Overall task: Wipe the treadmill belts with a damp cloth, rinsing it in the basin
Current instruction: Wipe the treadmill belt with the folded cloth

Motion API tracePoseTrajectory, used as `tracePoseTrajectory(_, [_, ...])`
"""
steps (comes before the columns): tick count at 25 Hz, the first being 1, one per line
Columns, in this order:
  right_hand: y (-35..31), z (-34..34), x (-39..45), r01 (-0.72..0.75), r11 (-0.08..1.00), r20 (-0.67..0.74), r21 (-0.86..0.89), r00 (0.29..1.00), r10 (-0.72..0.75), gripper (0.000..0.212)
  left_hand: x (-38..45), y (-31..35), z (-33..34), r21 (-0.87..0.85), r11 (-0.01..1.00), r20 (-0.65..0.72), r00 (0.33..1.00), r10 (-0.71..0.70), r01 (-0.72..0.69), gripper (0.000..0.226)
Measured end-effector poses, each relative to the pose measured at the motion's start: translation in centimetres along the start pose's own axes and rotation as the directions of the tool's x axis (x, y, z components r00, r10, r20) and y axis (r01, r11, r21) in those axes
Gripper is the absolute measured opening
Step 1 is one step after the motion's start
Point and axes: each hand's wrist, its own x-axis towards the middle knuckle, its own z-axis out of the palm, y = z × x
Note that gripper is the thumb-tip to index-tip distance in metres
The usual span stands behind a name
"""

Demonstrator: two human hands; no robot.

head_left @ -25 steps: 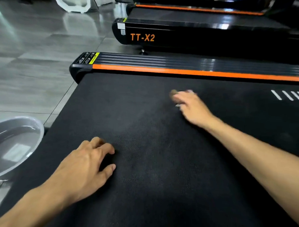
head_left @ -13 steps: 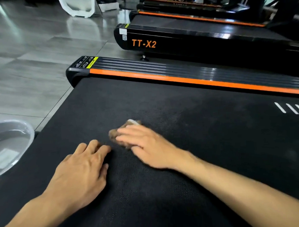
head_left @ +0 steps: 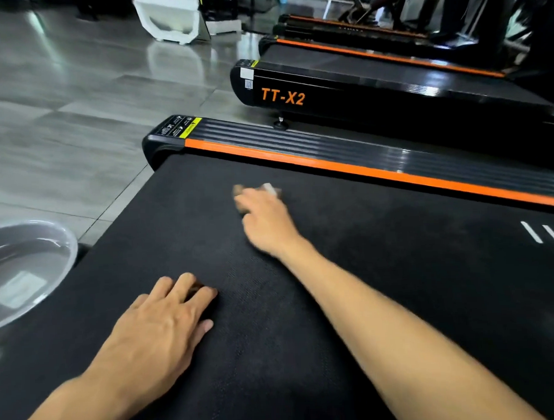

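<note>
The black treadmill belt [head_left: 399,268] fills the lower view, edged by an orange side rail [head_left: 363,171]. My right hand [head_left: 266,223], blurred by motion, reaches toward the far side of the belt and presses a small brown cloth [head_left: 240,189] onto it; only the cloth's edges show past my fingers. My left hand [head_left: 157,329] rests on the near part of the belt with its fingers bent at the tips and holds nothing. The clear basin [head_left: 27,271] with water stands on the floor at the left, beside the belt's end.
A second treadmill marked TT-X2 [head_left: 283,96] stands parallel behind, with more machines [head_left: 372,34] beyond it. Grey floor tiles [head_left: 75,123] stretch to the left. A white object [head_left: 172,20] stands on the floor at the back.
My right hand has swept the cloth from beside my left hand away across the belt toward the orange rail. My left hand has stayed in place.
</note>
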Motion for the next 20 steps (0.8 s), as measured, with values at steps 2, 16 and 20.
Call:
tracePoseTrajectory(2, [-1.4, 1.2, -1.1, 0.241, 0.968, 0.118, 0.069, 0.962, -0.247, 0.046, -0.1, 0.2, 0.2, 0.023, 1.000, 0.010, 1.000, -0.006, 0.005, 0.044])
tracePoseTrajectory(16, [6.4, -2.1, -1.4, -0.274, 0.961, -0.144, -0.040, 0.953, 0.265, 0.040, -0.6, 0.4, 0.7, 0.063, 0.997, -0.040, 0.999, 0.035, -0.032, 0.049])
tracePoseTrajectory(20, [-3.2, 1.2, -4.3, 0.200, 0.955, 0.000, 0.221, 0.979, -0.205, 0.053, -0.8, 0.6, 0.6, 0.071, 0.997, -0.045, 0.999, 0.022, -0.019, 0.052])
